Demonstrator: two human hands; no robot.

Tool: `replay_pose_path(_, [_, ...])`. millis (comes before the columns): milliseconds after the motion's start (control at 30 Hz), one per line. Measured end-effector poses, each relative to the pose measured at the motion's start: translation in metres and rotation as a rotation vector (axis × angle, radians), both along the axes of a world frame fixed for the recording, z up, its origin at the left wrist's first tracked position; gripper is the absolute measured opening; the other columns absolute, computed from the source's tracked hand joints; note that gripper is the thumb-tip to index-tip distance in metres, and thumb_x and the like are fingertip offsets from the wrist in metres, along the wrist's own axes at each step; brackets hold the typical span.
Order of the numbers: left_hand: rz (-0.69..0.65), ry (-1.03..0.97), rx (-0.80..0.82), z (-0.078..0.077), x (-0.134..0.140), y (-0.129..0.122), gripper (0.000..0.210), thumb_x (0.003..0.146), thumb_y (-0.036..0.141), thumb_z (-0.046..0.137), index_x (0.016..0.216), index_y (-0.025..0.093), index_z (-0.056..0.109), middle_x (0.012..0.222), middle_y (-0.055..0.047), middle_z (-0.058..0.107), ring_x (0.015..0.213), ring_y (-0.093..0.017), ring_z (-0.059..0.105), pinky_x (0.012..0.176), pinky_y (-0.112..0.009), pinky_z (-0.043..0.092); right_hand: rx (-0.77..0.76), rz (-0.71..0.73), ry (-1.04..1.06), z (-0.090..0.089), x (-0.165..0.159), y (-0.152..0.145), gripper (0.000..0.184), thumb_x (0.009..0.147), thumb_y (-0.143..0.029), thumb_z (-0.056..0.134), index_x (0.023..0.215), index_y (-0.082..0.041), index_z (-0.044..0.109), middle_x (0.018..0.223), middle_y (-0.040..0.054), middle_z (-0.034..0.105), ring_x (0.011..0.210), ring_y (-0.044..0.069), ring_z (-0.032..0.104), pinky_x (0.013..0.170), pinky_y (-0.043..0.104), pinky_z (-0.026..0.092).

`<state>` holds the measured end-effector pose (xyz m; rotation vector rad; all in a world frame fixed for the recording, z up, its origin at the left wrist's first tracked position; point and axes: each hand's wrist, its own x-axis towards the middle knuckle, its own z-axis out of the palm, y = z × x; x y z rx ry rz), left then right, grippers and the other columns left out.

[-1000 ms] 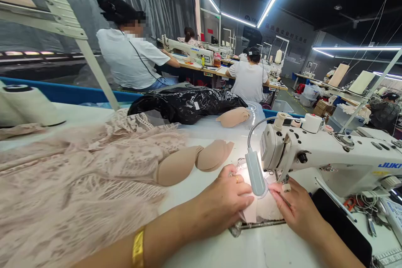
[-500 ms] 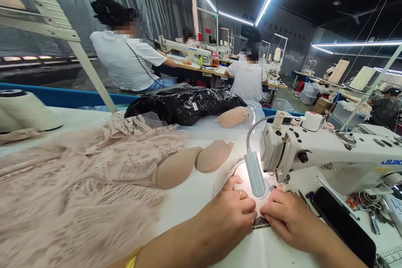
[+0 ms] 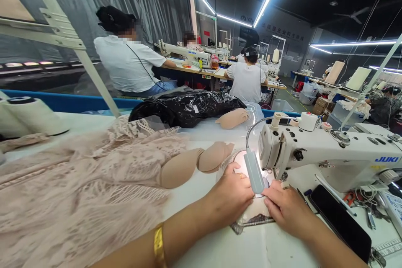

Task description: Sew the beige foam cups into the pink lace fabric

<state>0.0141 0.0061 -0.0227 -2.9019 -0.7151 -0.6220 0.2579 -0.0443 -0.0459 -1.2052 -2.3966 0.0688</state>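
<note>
My left hand (image 3: 230,194) lies with its fingers bent on a pale fabric piece (image 3: 240,158) under the sewing machine (image 3: 326,146). Lace shows at the far edge of this piece. My right hand (image 3: 284,207) is closed at the piece's near right side, thumb and fingers together by the needle area. A grey lamp (image 3: 255,173) on a bendable neck hangs over the work and hides the needle and part of the fabric. In front of the fingertips, a worn dark-edged plate (image 3: 259,218) shows on the machine bed.
Beige lace fabric (image 3: 78,192) with moulded cups (image 3: 180,168) spreads over the left side. Behind it are a black plastic bag (image 3: 188,106) and another cup (image 3: 232,119). A phone (image 3: 341,222) and scissors (image 3: 370,217) lie at right. Co-workers sit at machines beyond.
Both hands have slid slightly away from me, up toward the needle area. More of the dark-edged plate in front of them now shows. The view has shifted a little.
</note>
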Motion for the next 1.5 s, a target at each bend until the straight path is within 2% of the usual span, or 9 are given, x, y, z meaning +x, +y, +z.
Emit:
replay_pose_path(200, [0.120, 0.056, 0.009, -0.006, 0.008, -0.004, 0.010, 0.095, 0.011, 0.067, 0.092, 0.018, 0.073, 0.091, -0.005, 0.077, 0.091, -0.028, 0.072, 0.099, -0.051, 0.042, 0.049, 0.004, -0.012, -0.012, 0.006, 0.008, 0.024, 0.104, -0.017, 0.047, 0.112, -0.025, 0.068, 0.089, 0.0052, 0.067, 0.070, 0.022, 0.055, 0.068, 0.034, 0.047])
replay_pose_path(433, [0.152, 0.124, -0.002, -0.020, -0.026, -0.099, 0.047, 0.093, 0.052, 0.080, 0.123, 0.018, 0.071, 0.136, -0.010, 0.076, 0.112, -0.027, 0.074, 0.108, -0.048, 0.044, 0.079, 0.044, 0.057, -0.027, 0.021, -0.001, 0.029, 0.109, -0.020, 0.046, 0.121, -0.028, 0.071, 0.097, 0.0075, 0.072, 0.089, 0.027, 0.069, 0.077, 0.039, 0.056])
replay_pose_path(667, [0.775, 0.079, 0.018, -0.034, -0.112, -0.142, 0.055, 0.090, 0.018, 0.073, 0.144, 0.019, 0.064, 0.149, -0.019, 0.067, 0.123, -0.041, 0.069, 0.102, -0.060, 0.055, 0.033, 0.147, 0.099, -0.039, 0.023, 0.005, 0.023, 0.112, -0.025, 0.048, 0.116, -0.031, 0.070, 0.095, 0.0063, 0.070, 0.085, 0.026, 0.068, 0.077, 0.040, 0.056])
replay_pose_path(867, [0.342, -0.212, 0.043, -0.093, -0.082, -0.160, 0.050, 0.087, 0.042, 0.078, 0.133, 0.026, 0.067, 0.128, -0.013, 0.078, 0.106, -0.031, 0.076, 0.090, -0.039, 0.066, -0.266, 0.196, 0.173, 0.007, -0.022, -0.029, 0.019, 0.110, -0.026, 0.052, 0.118, -0.028, 0.070, 0.108, 0.0078, 0.070, 0.101, 0.026, 0.068, 0.087, 0.041, 0.057])
replay_pose_path(933, [0.313, -0.349, -0.070, -0.079, -0.079, -0.159, 0.041, 0.099, 0.035, 0.063, 0.139, 0.029, 0.064, 0.132, -0.010, 0.076, 0.110, -0.025, 0.076, 0.093, -0.030, 0.064, -0.375, 0.172, 0.226, 0.019, -0.040, -0.038, 0.017, 0.107, -0.026, 0.059, 0.119, -0.025, 0.070, 0.109, 0.0083, 0.071, 0.104, 0.027, 0.068, 0.091, 0.041, 0.057])
replay_pose_path(1067, [0.722, -0.448, -0.153, -0.024, -0.102, -0.128, 0.043, 0.102, 0.049, 0.057, 0.137, 0.025, 0.065, 0.128, -0.013, 0.075, 0.113, -0.033, 0.074, 0.100, -0.044, 0.061, -0.458, 0.000, 0.241, 0.026, -0.074, -0.039, 0.016, 0.104, -0.027, 0.065, 0.117, -0.021, 0.072, 0.103, 0.0088, 0.072, 0.101, 0.028, 0.067, 0.088, 0.042, 0.054])
replay_pose_path(1167, [0.838, -0.362, -0.330, 0.002, -0.114, -0.101, 0.030, 0.088, 0.050, 0.062, 0.094, 0.021, 0.070, 0.101, -0.014, 0.074, 0.096, -0.037, 0.071, 0.089, -0.052, 0.058, -0.439, -0.102, 0.247, 0.022, -0.099, -0.031, 0.010, 0.100, -0.024, 0.071, 0.109, -0.020, 0.072, 0.097, 0.0081, 0.071, 0.098, 0.029, 0.065, 0.085, 0.042, 0.050])
replay_pose_path(1400, [0.616, -0.715, -0.726, -0.003, -0.093, -0.097, 0.033, 0.084, 0.047, 0.059, 0.069, 0.026, 0.038, 0.100, -0.008, 0.074, 0.100, -0.030, 0.069, 0.086, -0.039, 0.055, -0.499, -0.102, 0.402, 0.018, -0.117, -0.024, 0.020, 0.087, -0.006, 0.074, 0.086, -0.022, 0.061, 0.094, 0.0016, 0.064, 0.086, 0.019, 0.059, 0.078, 0.031, 0.046])
replay_pose_path(1500, [0.593, -0.954, -0.975, -0.009, -0.086, -0.102, 0.052, 0.079, 0.061, 0.067, 0.068, 0.026, 0.030, 0.070, 0.002, 0.056, 0.070, -0.019, 0.056, 0.064, -0.028, 0.046, -0.654, -0.087, 0.608, 0.022, -0.104, -0.030, 0.016, 0.087, -0.017, 0.074, 0.087, -0.022, 0.060, 0.100, 0.0019, 0.066, 0.083, 0.018, 0.054, 0.077, 0.031, 0.044])
